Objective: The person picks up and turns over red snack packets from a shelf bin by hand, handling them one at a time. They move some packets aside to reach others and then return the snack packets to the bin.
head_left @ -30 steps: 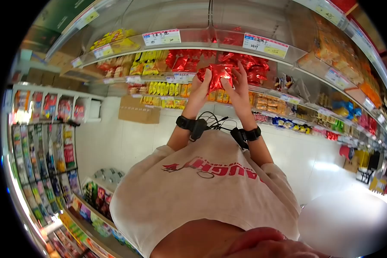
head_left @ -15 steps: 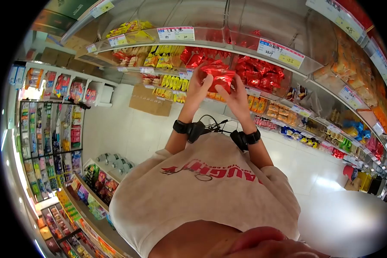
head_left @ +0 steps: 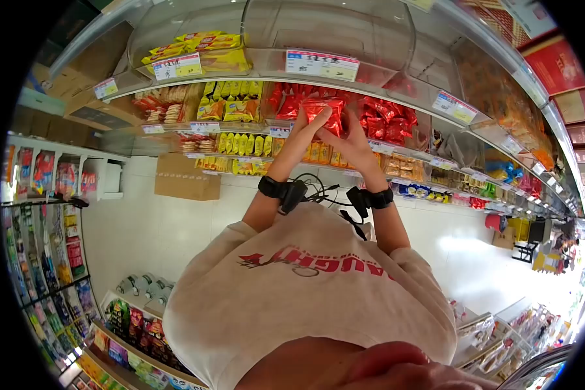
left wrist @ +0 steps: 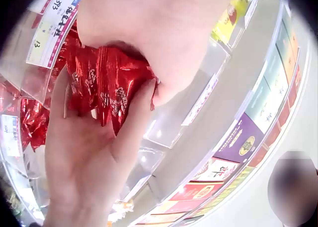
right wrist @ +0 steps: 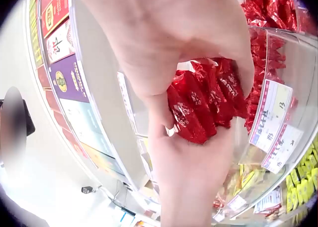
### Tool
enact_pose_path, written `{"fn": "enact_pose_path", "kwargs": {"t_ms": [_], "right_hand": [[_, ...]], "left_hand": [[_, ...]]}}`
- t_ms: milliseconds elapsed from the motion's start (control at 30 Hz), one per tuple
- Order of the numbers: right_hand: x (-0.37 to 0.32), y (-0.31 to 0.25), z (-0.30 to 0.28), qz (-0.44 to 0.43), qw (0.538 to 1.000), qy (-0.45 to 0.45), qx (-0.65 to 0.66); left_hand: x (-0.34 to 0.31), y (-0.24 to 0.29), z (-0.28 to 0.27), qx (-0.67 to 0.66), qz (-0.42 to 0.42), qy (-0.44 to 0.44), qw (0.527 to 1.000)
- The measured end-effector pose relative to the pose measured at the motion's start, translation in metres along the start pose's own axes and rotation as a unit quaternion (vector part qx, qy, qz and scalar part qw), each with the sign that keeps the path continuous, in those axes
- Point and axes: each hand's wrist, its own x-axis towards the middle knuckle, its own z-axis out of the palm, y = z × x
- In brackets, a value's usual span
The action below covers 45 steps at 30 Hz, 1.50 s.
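In the head view my left hand (head_left: 299,142) and right hand (head_left: 355,148) hold a bunch of red foil snack packets (head_left: 328,112) between them, just in front of the shelf. The thumbs lie across the near side of the packets. The left wrist view shows the shiny packets (left wrist: 119,90) lined up side by side, gripped from both sides. Seen from the right wrist, several packets (right wrist: 203,100) stand in a row, with the right fingers curled round their far side and the left palm beneath. More red packets (head_left: 387,122) fill the bin by the right fingertips.
Yellow snack packets (head_left: 231,101) lie in the bin to the left. A clear upper shelf edge with a price tag (head_left: 322,65) runs above the hands. A cardboard box (head_left: 187,177) stands on the floor at left. Cables (head_left: 315,188) hang between the wrist straps.
The head view has turned, so the shelves sit differently in it. Both hands keep hold of the red packets, and the thumbs have come closer together across them.
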Motion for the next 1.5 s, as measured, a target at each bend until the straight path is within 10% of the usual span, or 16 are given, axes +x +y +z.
{"fn": "enact_pose_path", "kwargs": {"t_ms": [233, 400, 533, 867, 1100, 1300, 1500], "right_hand": [[0.000, -0.043, 0.013, 0.060, 0.987, 0.144, -0.048], [0.011, -0.027, 0.014, 0.012, 0.951, 0.146, -0.273], [0.023, -0.014, 0.020, -0.018, 0.924, 0.137, -0.355], [0.047, 0.007, 0.017, 0.048, 0.903, 0.075, -0.421], [0.073, 0.026, 0.027, 0.265, 0.868, -0.124, -0.401], [0.091, 0.060, 0.067, 0.263, 0.858, -0.042, -0.439], [0.103, 0.091, 0.061, 0.238, 0.828, -0.156, -0.484]], "left_hand": [[0.040, -0.018, -0.059, 0.187, 0.030, -0.046, 0.981], [0.080, -0.030, -0.087, 0.459, 0.175, -0.158, 0.857], [0.136, -0.085, -0.094, 0.628, 0.091, -0.239, 0.735], [0.113, -0.055, -0.087, 0.668, 0.091, -0.148, 0.724], [0.081, -0.016, -0.102, 0.653, 0.153, -0.073, 0.738], [0.077, -0.033, -0.109, 0.612, 0.213, -0.025, 0.761], [0.061, -0.041, -0.096, 0.666, 0.259, 0.054, 0.697]]}}
